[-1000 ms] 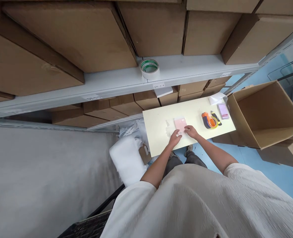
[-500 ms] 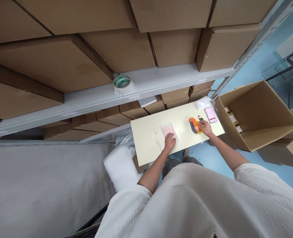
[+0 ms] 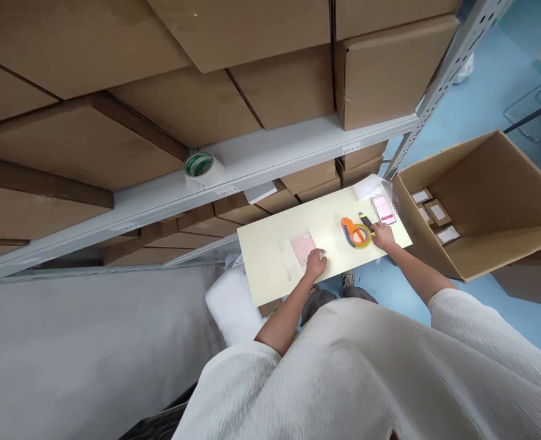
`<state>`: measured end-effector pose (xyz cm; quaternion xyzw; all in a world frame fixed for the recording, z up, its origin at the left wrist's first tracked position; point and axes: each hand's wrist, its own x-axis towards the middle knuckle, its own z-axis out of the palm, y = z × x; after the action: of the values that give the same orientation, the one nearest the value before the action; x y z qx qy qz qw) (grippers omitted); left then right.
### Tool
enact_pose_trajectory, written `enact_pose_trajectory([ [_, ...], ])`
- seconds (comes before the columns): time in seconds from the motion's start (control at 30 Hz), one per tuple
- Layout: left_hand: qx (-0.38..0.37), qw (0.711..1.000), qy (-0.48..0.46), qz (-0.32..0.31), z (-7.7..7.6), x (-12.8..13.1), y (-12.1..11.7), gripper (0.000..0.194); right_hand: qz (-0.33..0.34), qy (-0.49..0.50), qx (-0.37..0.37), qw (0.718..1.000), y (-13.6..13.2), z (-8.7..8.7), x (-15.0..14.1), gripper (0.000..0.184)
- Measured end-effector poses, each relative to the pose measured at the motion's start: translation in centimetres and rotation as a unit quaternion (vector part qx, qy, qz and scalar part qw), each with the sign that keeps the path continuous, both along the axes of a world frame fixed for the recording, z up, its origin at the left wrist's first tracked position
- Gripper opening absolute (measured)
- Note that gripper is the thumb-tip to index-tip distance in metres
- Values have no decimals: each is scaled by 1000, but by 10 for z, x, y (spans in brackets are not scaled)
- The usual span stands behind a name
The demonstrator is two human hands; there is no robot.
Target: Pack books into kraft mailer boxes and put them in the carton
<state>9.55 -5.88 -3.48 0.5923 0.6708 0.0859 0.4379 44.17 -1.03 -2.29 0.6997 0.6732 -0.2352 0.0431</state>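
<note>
On the pale yellow board (image 3: 268, 275), my left hand (image 3: 316, 264) rests at the right edge of a flat pink packet (image 3: 302, 245) in clear wrap. Its fingers are slightly spread and its thumb is apart, with nothing gripped. My right hand (image 3: 382, 237) has its fingers closed at the lower end of a black and yellow utility knife (image 3: 366, 223), partly covering it. Just left of that hand lies an orange tape dispenser (image 3: 349, 228) with a roll of tape. A pink-screened phone (image 3: 384, 209), partly blurred, lies beyond my right hand.
A large open carton (image 3: 494, 201) with several small labelled boxes (image 3: 437, 212) stands at the right. Shelves of cardboard boxes (image 3: 279, 85) rise behind the board. A tape roll (image 3: 203, 168) sits on the shelf edge (image 3: 270, 150). White foam wrap (image 3: 233, 308) lies left of the board.
My right hand has moved off the tape dispenser to the utility knife's lower end. My left hand has slid to the right edge of the pink packet. The camera view has shifted.
</note>
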Motion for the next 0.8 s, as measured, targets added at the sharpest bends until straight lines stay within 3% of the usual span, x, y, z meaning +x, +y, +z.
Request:
enact_pose_trajectory([
  [0.37, -14, 1000, 13, 21, 3, -13, 1, 35, 26, 0, -15, 1000, 11, -9, 4, 37],
  [0.6, -4, 1000, -17, 24, 5, -4, 8, 32, -114, 87, 33, 989, 14, 10, 18, 44],
  [0.73, 2, 999, -30, 18, 2, -2, 8, 34, -212, 228, 81, 947, 21, 33, 7, 62],
  [0.8, 7, 999, -30, 17, 0, -5, 6, 35, -229, 307, 105, 918, 27, 46, -9, 61],
])
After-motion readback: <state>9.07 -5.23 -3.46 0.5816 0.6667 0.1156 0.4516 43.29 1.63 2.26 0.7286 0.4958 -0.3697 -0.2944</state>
